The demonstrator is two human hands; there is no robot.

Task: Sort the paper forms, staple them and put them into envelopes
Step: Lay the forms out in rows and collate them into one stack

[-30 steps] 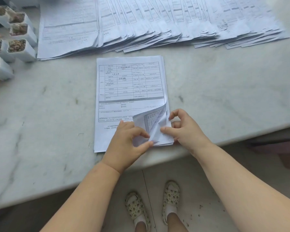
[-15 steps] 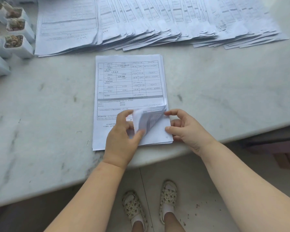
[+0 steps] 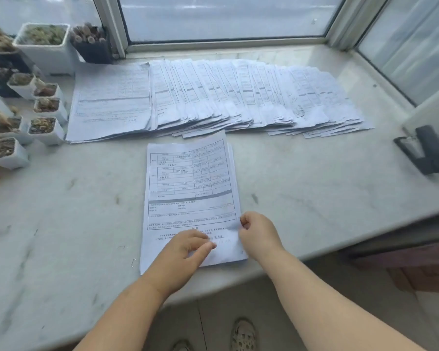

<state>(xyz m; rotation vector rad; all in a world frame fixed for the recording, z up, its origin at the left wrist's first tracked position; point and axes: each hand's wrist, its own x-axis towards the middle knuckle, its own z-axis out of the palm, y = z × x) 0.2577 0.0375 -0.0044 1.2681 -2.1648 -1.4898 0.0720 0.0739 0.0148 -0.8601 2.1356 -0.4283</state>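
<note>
A stack of printed forms (image 3: 190, 193) lies flat in front of me on the marble sill, top sheet face up. My left hand (image 3: 185, 252) rests on its lower part, fingers loosely bent, thumb pointing right. My right hand (image 3: 257, 234) pinches the stack's right edge near the lower right corner with curled fingers. Behind it, several more forms (image 3: 213, 97) lie fanned out in a long overlapping row. A black stapler (image 3: 423, 150) sits at the far right of the sill. No envelope is in view.
Several small white plant pots (image 3: 45, 122) crowd the left end of the sill (image 3: 314, 193), with a bigger white pot (image 3: 46, 46) and a dark pot (image 3: 90, 44) at the back. The window frame (image 3: 226, 44) closes off the far side. A loose staple (image 3: 133, 262) lies left of the stack.
The bottom right corner that my left hand held folded up now lies flat. My right hand has gone from resting beside the stack to pinching its edge. The view has tilted up.
</note>
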